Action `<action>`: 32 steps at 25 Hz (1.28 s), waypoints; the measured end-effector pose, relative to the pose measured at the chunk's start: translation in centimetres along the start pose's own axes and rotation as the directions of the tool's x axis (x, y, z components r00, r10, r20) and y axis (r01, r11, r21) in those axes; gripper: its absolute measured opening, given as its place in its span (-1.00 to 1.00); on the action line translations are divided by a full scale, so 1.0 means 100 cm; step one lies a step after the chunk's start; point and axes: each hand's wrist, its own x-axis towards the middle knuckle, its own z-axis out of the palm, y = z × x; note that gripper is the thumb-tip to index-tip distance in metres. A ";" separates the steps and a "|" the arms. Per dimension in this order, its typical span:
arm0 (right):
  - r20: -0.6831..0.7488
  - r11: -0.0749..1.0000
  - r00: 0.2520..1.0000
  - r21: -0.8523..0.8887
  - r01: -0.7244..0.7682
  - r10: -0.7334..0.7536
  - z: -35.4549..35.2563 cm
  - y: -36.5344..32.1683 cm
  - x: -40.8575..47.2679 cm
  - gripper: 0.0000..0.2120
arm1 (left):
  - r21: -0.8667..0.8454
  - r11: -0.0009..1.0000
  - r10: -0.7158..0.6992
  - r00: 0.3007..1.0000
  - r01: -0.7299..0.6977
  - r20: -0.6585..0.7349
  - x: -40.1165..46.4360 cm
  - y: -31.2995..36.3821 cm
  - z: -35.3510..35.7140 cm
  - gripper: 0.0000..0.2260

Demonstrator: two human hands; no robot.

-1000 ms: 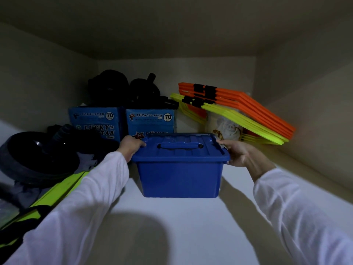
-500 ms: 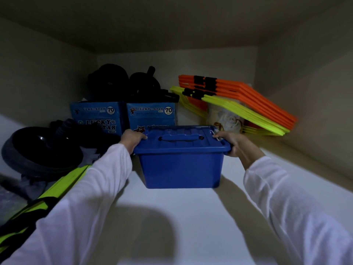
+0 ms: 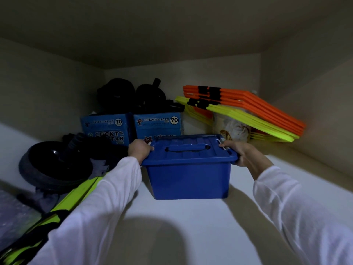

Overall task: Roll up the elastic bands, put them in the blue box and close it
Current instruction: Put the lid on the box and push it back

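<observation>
Up on a white shelf (image 3: 191, 222) inside a dim cupboard, the blue box (image 3: 189, 178) is sitting with its lid (image 3: 189, 152) on, a moulded handle running across the top. The left hand (image 3: 139, 151) is gripping the lid's left edge, fingers curled over the rim, while the right hand (image 3: 241, 153) is clasping the right edge the same way; both arms are wearing white sleeves. Just behind the box, two blue cartons (image 3: 158, 124) are showing the printed words "LUCKY STAR" and a circled "70", with "Blue" in smaller type. Black round items (image 3: 131, 94) are resting on top of them. To the right, orange and yellow flat frames (image 3: 257, 111) are leaning in a tilted stack. At the left, a black wheel-like object (image 3: 55, 165) is lying beside a yellow-green strip (image 3: 76, 196).
</observation>
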 end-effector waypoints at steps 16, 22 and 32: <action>-0.026 0.999 0.999 -0.037 -0.020 0.019 0.000 0.000 0.003 -0.90 | -0.672 0.668 -0.130 0.939 0.320 0.317 -0.007 -0.008 -0.012 -0.95; -0.025 1.000 1.000 -0.015 -0.010 0.010 0.000 0.000 0.000 -0.89 | -0.624 0.566 -0.175 0.818 0.539 0.548 0.003 -0.014 -0.018 -0.90; -0.005 0.999 1.000 -0.036 -0.003 0.003 0.000 0.001 0.001 -0.97 | -0.334 0.858 -0.181 0.838 0.390 0.514 0.013 -0.002 -0.011 -0.87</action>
